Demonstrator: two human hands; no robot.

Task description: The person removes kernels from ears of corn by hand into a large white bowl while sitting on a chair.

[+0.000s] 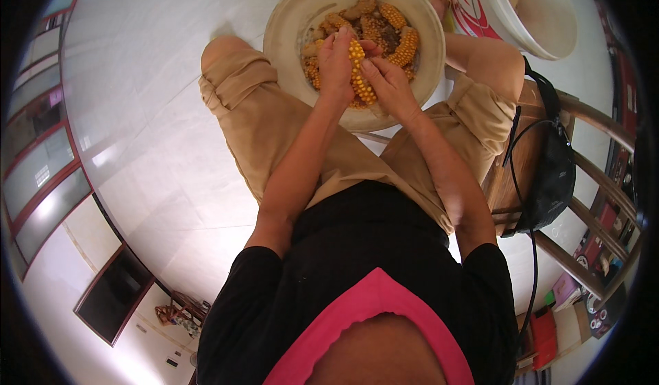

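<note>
Between my two hands is a dried corn cob point(362, 83) with orange-yellow kernels, held above a wide pale basin point(285, 35). My left hand point(336, 62) wraps around the cob's left side. From the right, my right hand point(391, 83) grips the same cob, its thumb pressed against the kernels. Several more corn cobs point(406, 47) lie in the basin, mostly beyond and beside my hands. Dark loose bits point(390, 36) show among them. My hands cover part of the basin's contents.
A white bucket point(473, 4) with red markings stands at the far right, something pale inside. To my right is a wooden chair point(504, 172) with a black bag point(549, 172) and a hanging cable. Pale tiled floor point(158, 110) spreads on my left. My knees flank the basin.
</note>
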